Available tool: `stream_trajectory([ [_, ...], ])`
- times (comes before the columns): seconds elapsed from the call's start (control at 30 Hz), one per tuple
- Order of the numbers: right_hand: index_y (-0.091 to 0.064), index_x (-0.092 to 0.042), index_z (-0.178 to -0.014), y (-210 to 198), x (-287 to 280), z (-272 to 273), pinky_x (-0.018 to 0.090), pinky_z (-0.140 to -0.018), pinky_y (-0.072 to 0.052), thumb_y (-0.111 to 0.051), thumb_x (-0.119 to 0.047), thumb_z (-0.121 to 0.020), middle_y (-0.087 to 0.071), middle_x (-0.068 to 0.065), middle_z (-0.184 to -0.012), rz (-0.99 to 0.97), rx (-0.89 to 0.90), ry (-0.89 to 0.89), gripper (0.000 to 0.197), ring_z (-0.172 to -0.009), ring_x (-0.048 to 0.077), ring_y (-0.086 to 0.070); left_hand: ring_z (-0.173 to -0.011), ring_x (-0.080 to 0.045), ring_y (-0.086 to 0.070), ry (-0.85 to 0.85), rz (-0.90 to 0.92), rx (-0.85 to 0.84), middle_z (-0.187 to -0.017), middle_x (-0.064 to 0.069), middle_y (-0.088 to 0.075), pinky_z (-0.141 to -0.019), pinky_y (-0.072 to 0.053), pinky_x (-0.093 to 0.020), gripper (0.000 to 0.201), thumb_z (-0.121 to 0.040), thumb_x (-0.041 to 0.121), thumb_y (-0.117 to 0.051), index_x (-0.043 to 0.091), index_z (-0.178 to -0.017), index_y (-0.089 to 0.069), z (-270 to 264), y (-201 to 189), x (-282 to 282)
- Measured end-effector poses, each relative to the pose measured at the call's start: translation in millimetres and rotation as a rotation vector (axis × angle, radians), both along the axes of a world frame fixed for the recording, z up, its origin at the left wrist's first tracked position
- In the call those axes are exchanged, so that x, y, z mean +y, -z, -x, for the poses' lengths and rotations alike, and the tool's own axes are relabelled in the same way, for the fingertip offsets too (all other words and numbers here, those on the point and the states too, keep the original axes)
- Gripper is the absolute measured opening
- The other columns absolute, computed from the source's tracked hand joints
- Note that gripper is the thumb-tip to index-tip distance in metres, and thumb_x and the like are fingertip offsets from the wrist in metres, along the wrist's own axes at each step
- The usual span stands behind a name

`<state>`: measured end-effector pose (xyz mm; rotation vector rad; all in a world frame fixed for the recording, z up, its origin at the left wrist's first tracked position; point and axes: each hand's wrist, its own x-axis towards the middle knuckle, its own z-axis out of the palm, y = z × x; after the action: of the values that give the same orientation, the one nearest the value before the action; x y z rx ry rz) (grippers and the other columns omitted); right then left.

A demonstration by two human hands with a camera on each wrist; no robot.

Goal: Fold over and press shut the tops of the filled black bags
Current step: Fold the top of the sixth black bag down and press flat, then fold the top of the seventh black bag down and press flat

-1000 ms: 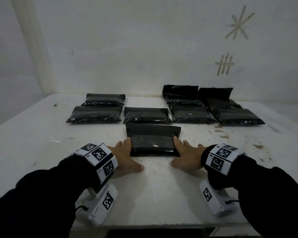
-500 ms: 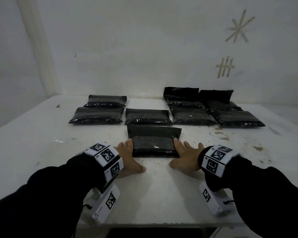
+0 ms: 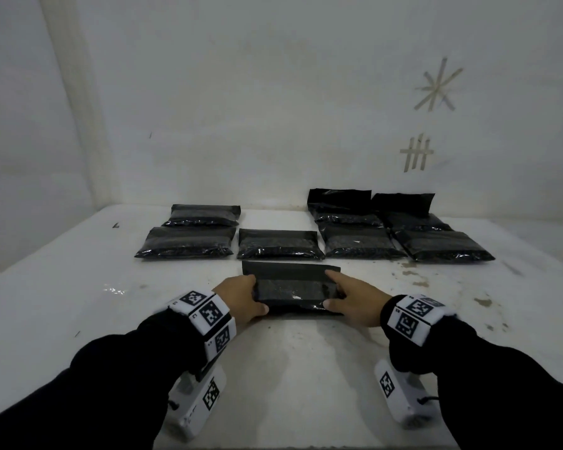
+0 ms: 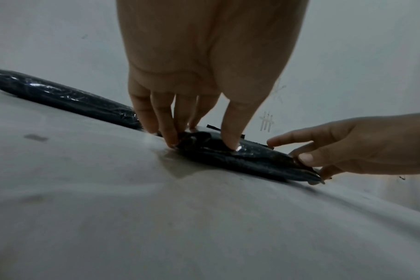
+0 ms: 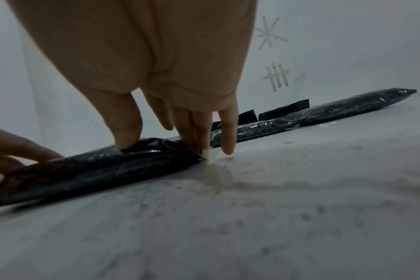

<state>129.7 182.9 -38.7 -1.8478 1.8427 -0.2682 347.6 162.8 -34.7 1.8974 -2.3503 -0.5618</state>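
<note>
The nearest filled black bag point(image 3: 293, 292) lies on the white table point(image 3: 306, 368) in front of me, its flat top flap point(image 3: 290, 270) stretched away from me and unfolded. My left hand point(image 3: 241, 298) grips the bag's left end, thumb on top point(image 4: 233, 144) and fingers point(image 4: 168, 138) curled at the edge. My right hand point(image 3: 350, 298) holds the right end the same way, thumb point(image 5: 127, 140) pressed on top and fingers point(image 5: 199, 144) at the corner. Whether the bag is off the table I cannot tell.
Three black bags point(image 3: 186, 245) lie in a group at the back left and centre. Several more point(image 3: 442, 250) lie at the back right, the two rearmost with flaps point(image 3: 338, 198) standing against the wall. Brown stains point(image 3: 413, 277) mark the table's right side.
Both hands lay flat on the table beside the bag; now they have risen and closed on its two ends, thumbs on top.
</note>
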Motion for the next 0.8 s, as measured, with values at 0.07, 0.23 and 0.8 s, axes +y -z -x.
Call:
stream_trajectory([
  [0.07, -0.018, -0.021, -0.150, 2, -1, 3, 0.027, -0.110, -0.030, -0.056, -0.026, -0.094, -0.033, 0.004, -0.151, 0.043, -0.039, -0.009, 0.069, -0.138, 0.019, -0.033, -0.111, -0.023, -0.054, -0.009, 0.050, 0.025, -0.121, -0.006, -0.057, -0.091, -0.044, -0.030, 0.040, -0.086, 0.036, -0.063, 0.012, -0.117, -0.052, 0, 0, -2],
  [0.23, -0.041, -0.020, -0.140, 5, -4, 9, 0.027, -0.101, -0.042, -0.063, -0.008, -0.088, -0.048, 0.003, -0.138, 0.240, -0.245, 0.053, 0.058, -0.122, 0.020, -0.049, -0.108, -0.022, -0.056, -0.021, 0.148, 0.141, -0.118, -0.004, -0.060, -0.090, -0.046, -0.029, 0.042, -0.082, 0.031, -0.069, 0.014, -0.118, -0.055, 3, -4, -4],
  [0.8, -0.057, -0.013, -0.116, -35, -63, 17, 0.021, -0.069, -0.049, -0.070, 0.018, -0.067, -0.051, 0.003, -0.107, 0.382, -0.844, 0.215, 0.059, -0.100, 0.014, -0.051, -0.126, -0.023, -0.047, -0.032, 0.209, 0.321, -0.139, -0.007, -0.048, -0.104, -0.040, -0.030, 0.074, -0.082, 0.026, -0.071, 0.014, -0.144, -0.034, 5, -44, -69],
])
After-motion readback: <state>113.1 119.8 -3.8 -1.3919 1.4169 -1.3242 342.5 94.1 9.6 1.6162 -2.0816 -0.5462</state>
